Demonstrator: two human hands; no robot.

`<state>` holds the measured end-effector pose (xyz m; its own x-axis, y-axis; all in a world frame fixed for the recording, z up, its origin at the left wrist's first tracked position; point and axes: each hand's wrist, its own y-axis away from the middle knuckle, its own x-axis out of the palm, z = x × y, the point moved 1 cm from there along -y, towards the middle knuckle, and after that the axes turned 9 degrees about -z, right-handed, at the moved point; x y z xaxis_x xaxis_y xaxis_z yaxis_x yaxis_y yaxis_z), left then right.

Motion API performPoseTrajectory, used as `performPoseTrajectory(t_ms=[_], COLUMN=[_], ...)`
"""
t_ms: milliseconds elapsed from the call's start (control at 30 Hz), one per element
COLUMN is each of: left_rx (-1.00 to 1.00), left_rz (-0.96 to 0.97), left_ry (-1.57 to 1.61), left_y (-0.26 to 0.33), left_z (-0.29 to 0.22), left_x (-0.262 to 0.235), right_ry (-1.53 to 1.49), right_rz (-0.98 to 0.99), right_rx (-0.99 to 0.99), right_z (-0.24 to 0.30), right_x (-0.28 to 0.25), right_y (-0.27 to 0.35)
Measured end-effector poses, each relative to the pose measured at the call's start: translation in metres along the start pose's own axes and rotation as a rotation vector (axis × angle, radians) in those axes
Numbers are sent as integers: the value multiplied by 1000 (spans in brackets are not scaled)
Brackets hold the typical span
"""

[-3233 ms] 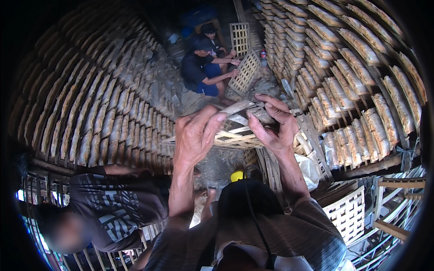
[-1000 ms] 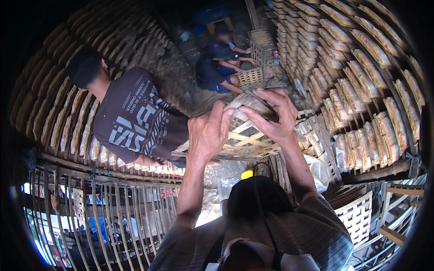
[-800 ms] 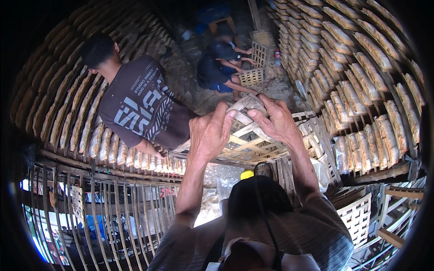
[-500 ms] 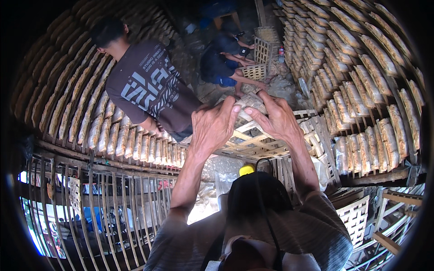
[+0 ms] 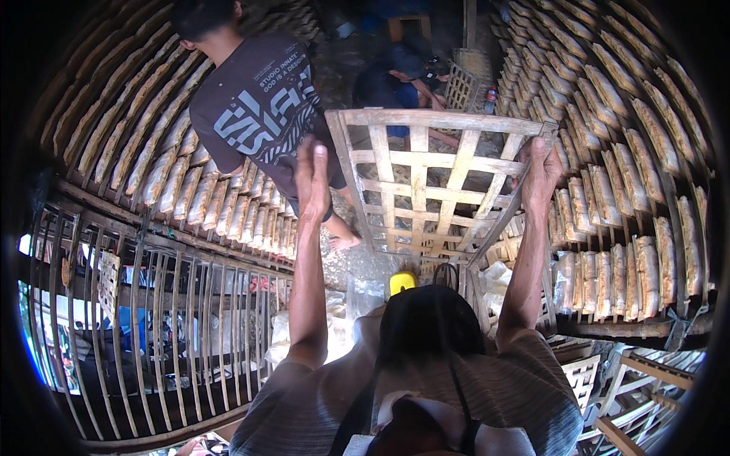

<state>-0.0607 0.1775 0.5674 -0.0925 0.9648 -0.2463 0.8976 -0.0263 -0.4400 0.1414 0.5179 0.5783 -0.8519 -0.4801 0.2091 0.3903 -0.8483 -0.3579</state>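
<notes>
A lattice tray of woven bamboo strips in a wooden frame [image 5: 418, 158] is held up in front of me, tilted, with gaps between its strips. My right hand [image 5: 541, 173] grips its right edge near the upper corner, thumb up along the frame. On the other side, my left hand [image 5: 312, 182] is raised just left of the tray's left edge. Its fingers point upward and look apart, a little blurred, with nothing seen in them. Behind and below the tray, another bamboo lattice [image 5: 502, 247] shows in part.
Racks of pale and orange-brown wrapped slabs [image 5: 608, 277] rise at both sides. A person in a dark printed shirt [image 5: 262, 99] stands left; another person [image 5: 380, 87] crouches behind the tray. A slatted bamboo rail [image 5: 156, 327] runs lower left. Something yellow [image 5: 401, 283] lies near my head.
My hands were close together over the lattice; now they are wide apart and the tray stands raised between them. The left hand has moved left, the right hand right. The standing person's legs now show.
</notes>
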Motion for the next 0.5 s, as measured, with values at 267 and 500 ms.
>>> performPoseTrajectory(t_ms=[267,500], left_rx=[-170,-146], left_rz=[224,102], left_ry=[356,266], left_y=[25,25], left_z=[-12,-45], left_x=[26,16], right_ry=[25,677], right_rz=[-101,-208], right_rx=[48,-535], right_z=[-51,-5], right_x=[2,43], right_y=[-19,8])
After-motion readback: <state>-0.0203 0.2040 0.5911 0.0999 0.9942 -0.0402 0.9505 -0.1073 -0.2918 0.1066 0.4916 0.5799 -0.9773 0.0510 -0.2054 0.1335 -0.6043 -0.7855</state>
